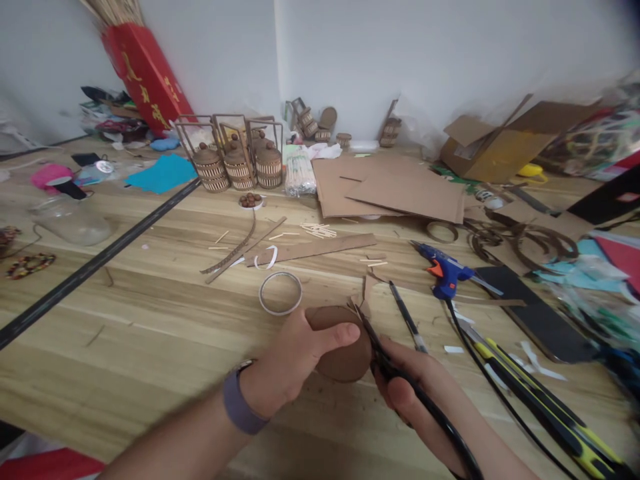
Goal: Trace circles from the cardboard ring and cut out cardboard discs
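Over the table's near edge, the left hand point(295, 350) has its fingers clamped on a cardboard disc point(343, 353); the right hand's point(407, 383) fingers grip scissors point(383, 353) at its rim.

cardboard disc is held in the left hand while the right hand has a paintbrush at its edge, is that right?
Not quite: the right hand has scissors at the edge, not a paintbrush, as the head view shows. The cardboard disc is indeed held in the left hand.
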`<state>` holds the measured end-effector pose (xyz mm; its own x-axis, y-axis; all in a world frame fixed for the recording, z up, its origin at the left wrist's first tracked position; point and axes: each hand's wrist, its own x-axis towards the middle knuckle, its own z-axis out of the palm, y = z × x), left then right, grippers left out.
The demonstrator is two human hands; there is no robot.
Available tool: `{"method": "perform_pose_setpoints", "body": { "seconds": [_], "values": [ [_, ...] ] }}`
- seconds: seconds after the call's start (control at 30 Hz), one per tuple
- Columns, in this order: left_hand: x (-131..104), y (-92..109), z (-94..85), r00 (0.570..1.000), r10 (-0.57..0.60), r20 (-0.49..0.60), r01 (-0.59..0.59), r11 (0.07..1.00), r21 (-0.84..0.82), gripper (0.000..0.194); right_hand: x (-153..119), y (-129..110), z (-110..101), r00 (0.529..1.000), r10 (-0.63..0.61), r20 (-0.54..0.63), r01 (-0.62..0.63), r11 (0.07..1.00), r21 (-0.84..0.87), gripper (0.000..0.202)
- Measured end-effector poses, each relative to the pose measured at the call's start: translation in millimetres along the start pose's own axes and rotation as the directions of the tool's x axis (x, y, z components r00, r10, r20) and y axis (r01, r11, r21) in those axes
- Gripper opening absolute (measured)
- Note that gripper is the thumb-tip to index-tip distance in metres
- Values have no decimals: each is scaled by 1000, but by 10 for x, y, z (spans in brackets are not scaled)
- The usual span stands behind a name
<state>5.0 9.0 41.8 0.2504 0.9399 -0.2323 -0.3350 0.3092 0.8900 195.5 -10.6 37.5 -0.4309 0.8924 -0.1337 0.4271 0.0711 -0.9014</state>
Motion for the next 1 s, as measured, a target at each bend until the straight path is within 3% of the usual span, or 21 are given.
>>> {"method": "perform_pose_setpoints", "body": {
  "seconds": [0.13, 0.53, 1.0],
  "values": [
    [0, -10, 1, 1000, 1, 7, -1, 1000, -22, 34, -7, -23, 14, 999, 1, -32, -1, 1000, 0, 76],
    [6, -12, -10, 999, -39, -19, 38, 999, -33, 46, -5, 19, 30, 995, -72, -69, 67, 995, -69, 71],
    [2, 42, -3, 999, -42, 4, 42, 999, -1, 34, -11, 70, 6, 989, -139, -57, 133, 986, -103, 67]
  ]
}}
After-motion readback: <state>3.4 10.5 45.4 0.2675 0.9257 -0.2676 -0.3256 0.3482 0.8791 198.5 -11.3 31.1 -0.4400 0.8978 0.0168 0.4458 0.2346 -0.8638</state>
